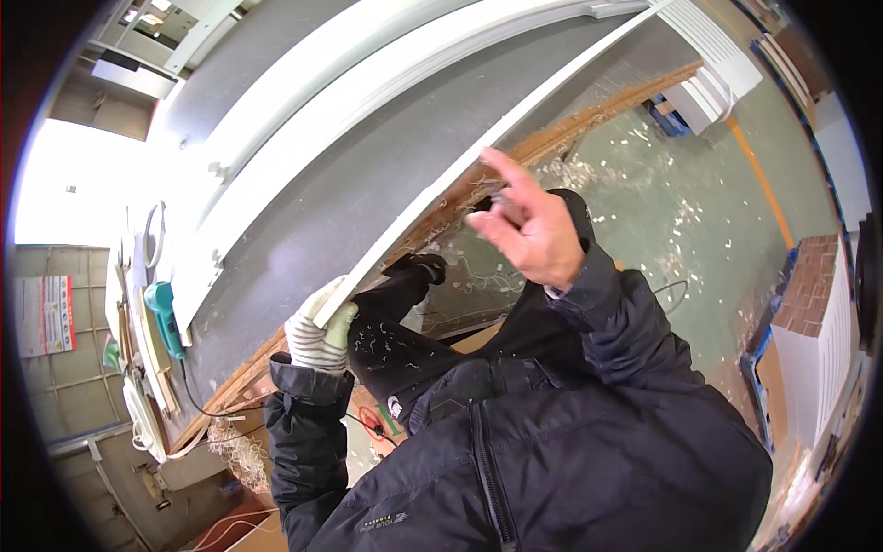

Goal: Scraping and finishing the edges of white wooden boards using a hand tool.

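Observation:
My left hand (pixel 320 327), in a striped white glove, is closed around the near end of a long, narrow white strip (pixel 487 138). The strip runs away to the upper right along the edge of a grey worktable (pixel 303 225). My right hand (pixel 538 235) is bare and hovers over the table's worn wooden edge (pixel 570 129), index finger and thumb spread apart. Its index fingertip comes close to the strip; whether they touch I cannot tell. The other fingers are partly hidden and slightly blurred, with a greyish patch between them.
Long white moulded profiles (pixel 368 83) lie across the table. A teal power tool (pixel 164 317) with a cord rests at the left end, beside thin strips. Shavings litter the green floor (pixel 662 212). Stacked white panels (pixel 704 55) stand far right, and a brown-topped stack (pixel 809 285) nearer.

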Tool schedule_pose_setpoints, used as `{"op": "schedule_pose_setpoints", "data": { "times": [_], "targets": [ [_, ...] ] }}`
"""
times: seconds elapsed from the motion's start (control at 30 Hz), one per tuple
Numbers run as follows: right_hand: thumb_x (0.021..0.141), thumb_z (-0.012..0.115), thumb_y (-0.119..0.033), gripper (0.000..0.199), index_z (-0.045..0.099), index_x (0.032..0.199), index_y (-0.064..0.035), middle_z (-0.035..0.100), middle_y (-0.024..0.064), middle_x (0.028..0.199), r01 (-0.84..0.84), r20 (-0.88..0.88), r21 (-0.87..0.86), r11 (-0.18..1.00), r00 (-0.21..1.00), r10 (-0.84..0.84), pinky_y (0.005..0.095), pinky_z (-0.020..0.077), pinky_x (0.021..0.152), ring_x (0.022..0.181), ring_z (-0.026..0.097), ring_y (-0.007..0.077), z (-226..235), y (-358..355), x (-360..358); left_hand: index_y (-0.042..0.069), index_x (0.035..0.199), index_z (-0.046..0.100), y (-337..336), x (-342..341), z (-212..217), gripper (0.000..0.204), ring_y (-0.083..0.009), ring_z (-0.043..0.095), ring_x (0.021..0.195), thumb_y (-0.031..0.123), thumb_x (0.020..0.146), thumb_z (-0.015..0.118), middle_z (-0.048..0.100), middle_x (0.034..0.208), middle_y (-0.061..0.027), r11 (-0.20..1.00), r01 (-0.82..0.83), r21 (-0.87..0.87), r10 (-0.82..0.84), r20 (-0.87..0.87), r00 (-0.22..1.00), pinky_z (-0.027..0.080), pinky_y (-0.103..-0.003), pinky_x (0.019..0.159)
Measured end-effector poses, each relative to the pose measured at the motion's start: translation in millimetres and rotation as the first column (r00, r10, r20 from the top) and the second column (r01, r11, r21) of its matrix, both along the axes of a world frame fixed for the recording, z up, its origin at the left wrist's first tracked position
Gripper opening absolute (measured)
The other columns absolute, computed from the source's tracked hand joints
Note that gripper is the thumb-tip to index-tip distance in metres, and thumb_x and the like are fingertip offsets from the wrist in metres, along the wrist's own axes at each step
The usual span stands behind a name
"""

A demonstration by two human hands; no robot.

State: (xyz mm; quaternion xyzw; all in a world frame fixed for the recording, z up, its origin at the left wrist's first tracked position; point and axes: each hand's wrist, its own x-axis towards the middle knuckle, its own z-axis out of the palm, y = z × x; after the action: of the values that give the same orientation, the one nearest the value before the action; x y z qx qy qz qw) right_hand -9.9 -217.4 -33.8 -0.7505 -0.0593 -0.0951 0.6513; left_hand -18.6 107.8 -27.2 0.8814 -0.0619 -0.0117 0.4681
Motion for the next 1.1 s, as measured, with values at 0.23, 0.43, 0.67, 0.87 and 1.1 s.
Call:
{"op": "schedule_pose_setpoints", "data": {
  "times": [0.23, 0.43, 0.67, 0.87, 1.1],
  "targets": [
    [0.092, 0.068, -0.008, 0.055, 0.048, 0.143, -0.0015, 0.072, 0.0174, 0.104, -0.283, -0.200, -0.017, 0.959, 0.941, 0.274, 0.0273, 0.0538, 0.080, 0.085, 0.069, 0.0154, 6, 40, -5, -0.003, 0.114, 0.067, 4, -7, -10, 0.034, -0.0121, 0.067, 0.088, 0.017, 0.087, 0.075, 0.074, 0.098, -0.0087, 0.999, 0.032, 0.005, -0.032, 0.049, 0.998, 0.052, -0.027, 0.082],
    [0.086, 0.073, -0.002, 0.047, 0.062, 0.132, -0.0092, 0.066, 0.0100, 0.081, -0.207, 0.322, -0.059, 0.976, 0.922, 0.215, 0.0273, 0.0487, 0.061, 0.061, 0.057, 0.0153, -6, 48, -12, -0.002, 0.113, 0.066, 8, -3, -8, 0.030, -0.0119, 0.065, 0.090, 0.013, 0.088, 0.072, 0.073, 0.100, -0.0069, 0.982, -0.005, -0.190, -0.002, -0.037, 0.999, 0.051, -0.027, 0.083],
    [0.092, 0.069, -0.033, 0.076, 0.031, 0.154, -0.0098, 0.063, 0.0233, 0.075, -0.102, 0.141, -0.497, 0.862, 0.970, 0.196, 0.0396, 0.0517, 0.058, 0.060, 0.065, 0.0344, -8, 57, 9, 0.001, 0.109, 0.065, 13, -15, -14, 0.030, -0.0097, 0.060, 0.088, 0.022, 0.090, 0.073, 0.068, 0.098, -0.0021, 0.945, 0.003, -0.328, -0.050, -0.134, 0.990, 0.048, -0.028, 0.080],
    [0.099, 0.056, -0.048, 0.067, 0.043, 0.147, -0.0032, 0.069, 0.0179, 0.073, 0.268, 0.095, -0.435, 0.860, 0.963, -0.252, 0.0354, 0.0514, 0.053, 0.055, 0.067, 0.0254, -35, -12, 27, 0.000, 0.107, 0.064, 37, -33, -42, 0.026, -0.0142, 0.065, 0.090, 0.017, 0.089, 0.070, 0.069, 0.102, -0.0075, 0.807, -0.163, -0.568, -0.019, -0.300, 0.954, 0.052, -0.031, 0.081],
    [0.100, 0.057, -0.025, 0.047, 0.050, 0.136, 0.0046, 0.067, 0.0261, 0.099, 0.294, 0.238, -0.418, 0.860, 0.949, -0.208, 0.0401, 0.0520, 0.078, 0.089, 0.068, 0.0368, -14, -3, 6, -0.004, 0.122, 0.059, 21, -33, -43, 0.044, -0.0185, 0.070, 0.087, 0.027, 0.092, 0.069, 0.070, 0.105, -0.0128, 0.694, -0.334, -0.637, -0.003, -0.467, 0.884, 0.057, -0.031, 0.075]
  ]
}}
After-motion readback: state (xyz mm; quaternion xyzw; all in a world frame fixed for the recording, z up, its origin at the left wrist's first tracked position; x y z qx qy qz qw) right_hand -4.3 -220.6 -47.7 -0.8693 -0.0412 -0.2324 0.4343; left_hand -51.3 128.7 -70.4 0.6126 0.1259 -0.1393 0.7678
